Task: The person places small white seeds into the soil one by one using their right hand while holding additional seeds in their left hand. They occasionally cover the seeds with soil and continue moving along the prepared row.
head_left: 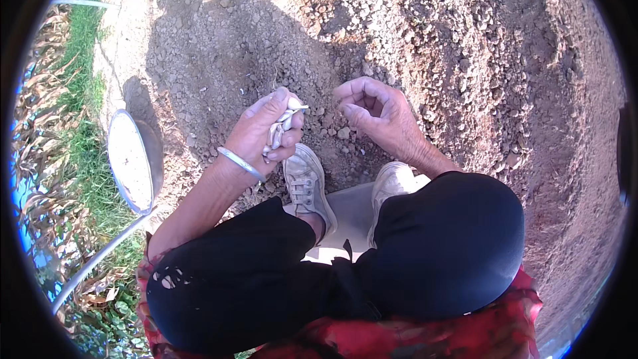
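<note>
Several pale garlic cloves [282,127] lie in my left hand [266,127], whose thumb and curled fingers close around them; a bangle circles that wrist. To its right my right hand [376,112] hangs over the soil, fingers bent and thumb near the fingertips. A gap shows between finger and thumb, and no object is visible in it. Below both hands is loose, crumbly brown soil [324,154], with a few tiny whitish bits on it.
A metal bowl [130,162] with bright, overexposed contents stands at the left. Beside it run green grass [87,159], dry leaves [50,109] and a pale hose or pole [97,259]. My canvas shoes [305,187] and a grey flat surface [351,209] are below my hands. Clods cover the ground at right.
</note>
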Tool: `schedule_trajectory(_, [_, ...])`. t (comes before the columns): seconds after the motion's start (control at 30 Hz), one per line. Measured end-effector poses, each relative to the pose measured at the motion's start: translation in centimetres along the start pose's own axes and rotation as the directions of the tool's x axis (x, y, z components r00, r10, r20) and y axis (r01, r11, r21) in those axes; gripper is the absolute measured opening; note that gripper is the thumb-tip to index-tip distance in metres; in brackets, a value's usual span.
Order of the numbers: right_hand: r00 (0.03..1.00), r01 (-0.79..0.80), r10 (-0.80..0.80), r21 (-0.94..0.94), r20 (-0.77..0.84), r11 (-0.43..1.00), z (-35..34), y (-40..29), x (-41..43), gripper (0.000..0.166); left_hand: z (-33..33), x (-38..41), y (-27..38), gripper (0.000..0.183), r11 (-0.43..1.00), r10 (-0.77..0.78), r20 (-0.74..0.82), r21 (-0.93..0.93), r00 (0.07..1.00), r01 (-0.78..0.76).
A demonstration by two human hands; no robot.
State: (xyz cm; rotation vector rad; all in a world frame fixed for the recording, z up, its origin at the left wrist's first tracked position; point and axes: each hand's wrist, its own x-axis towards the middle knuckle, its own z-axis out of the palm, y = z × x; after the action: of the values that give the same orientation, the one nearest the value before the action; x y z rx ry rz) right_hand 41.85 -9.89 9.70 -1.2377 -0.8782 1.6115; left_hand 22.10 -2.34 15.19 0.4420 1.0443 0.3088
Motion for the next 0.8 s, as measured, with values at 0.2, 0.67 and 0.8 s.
schedule_trajectory(0.2, [0.986,0.12,-0.16,-0.477,-0.044,0.871,-0.8,-3.1,-0.8,0.028,1.9,6.2,-2.2,0.026,0.997,-0.078,0.198,-0.003,0.977,0.081])
schedule_trajectory(0.67, [0.974,0.061,-0.223,-0.884,-0.049,0.464,-4.5,-6.6,-1.6,0.014,5.8,12.1,-3.9,0.031,0.995,-0.076,0.487,0.089,0.87,0.037])
schedule_trajectory(0.8, [0.987,0.097,-0.152,-0.929,0.045,0.358,-4.9,-8.1,-0.6,0.014,5.5,12.7,-3.8,0.032,0.997,-0.07,0.54,0.052,0.839,0.05])
